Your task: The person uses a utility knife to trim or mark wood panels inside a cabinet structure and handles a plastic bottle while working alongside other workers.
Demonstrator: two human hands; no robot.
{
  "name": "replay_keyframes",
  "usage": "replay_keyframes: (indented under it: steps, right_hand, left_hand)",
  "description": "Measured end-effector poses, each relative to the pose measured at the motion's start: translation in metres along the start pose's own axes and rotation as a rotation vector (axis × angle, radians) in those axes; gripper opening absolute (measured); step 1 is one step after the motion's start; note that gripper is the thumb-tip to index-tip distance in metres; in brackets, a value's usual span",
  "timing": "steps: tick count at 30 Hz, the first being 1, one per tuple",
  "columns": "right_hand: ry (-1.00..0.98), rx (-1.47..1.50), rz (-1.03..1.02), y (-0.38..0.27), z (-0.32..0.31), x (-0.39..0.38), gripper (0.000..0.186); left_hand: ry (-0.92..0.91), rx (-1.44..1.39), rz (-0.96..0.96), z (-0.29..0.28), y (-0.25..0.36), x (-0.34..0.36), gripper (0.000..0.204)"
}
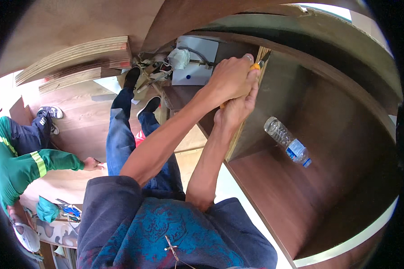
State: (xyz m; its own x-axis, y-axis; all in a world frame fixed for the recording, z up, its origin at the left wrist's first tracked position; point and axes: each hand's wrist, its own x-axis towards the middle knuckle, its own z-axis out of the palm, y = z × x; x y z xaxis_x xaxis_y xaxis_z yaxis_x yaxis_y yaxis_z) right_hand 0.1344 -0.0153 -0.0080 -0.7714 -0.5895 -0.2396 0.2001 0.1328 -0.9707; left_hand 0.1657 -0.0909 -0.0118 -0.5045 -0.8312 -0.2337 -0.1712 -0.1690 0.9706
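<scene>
Yellow-handled slim tool (255, 67) sits clasped in both the left grip (231, 78) and right grip (238, 107), probably for steadiness against the brown panel's pale layered-wood edge (234, 143).

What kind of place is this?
Likely a woodworking shop, or a room being fitted with cabinets: stacked boards, an open dark-brown cabinet, and an orange-handled tool held at the cabinet's edge.

Upper centre, the tool (255, 66) is orange; at right, the bottle (280, 133) is clear, its cap (307, 162) blue, and the cabinet (274, 184) dark brown; at bottom, the shirt (166, 226) is dark with a teal pattern; at left, a sleeve (60, 160) is green, banded yellow
</scene>
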Motion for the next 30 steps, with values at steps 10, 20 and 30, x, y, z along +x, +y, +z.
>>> replay_keyframes:
  steps: [10,20,30]
  right_hand:
    - [0.028,0.03,-0.028,-0.002,0.006,-0.001,0.044]
    - [0.026,0.12,0.008,-0.005,0.007,-0.005,0.04]
    - [-0.154,0.216,0.125,-0.006,-0.007,0.002,0.042]
  left_hand:
    - [-0.021,-0.001,0.0,-0.002,0.002,0.001,0.03]
    - [-0.07,0.139,-0.007,0.001,0.005,0.004,0.032]
    - [-0.158,0.074,-0.001,-0.011,-0.005,0.015,0.041]
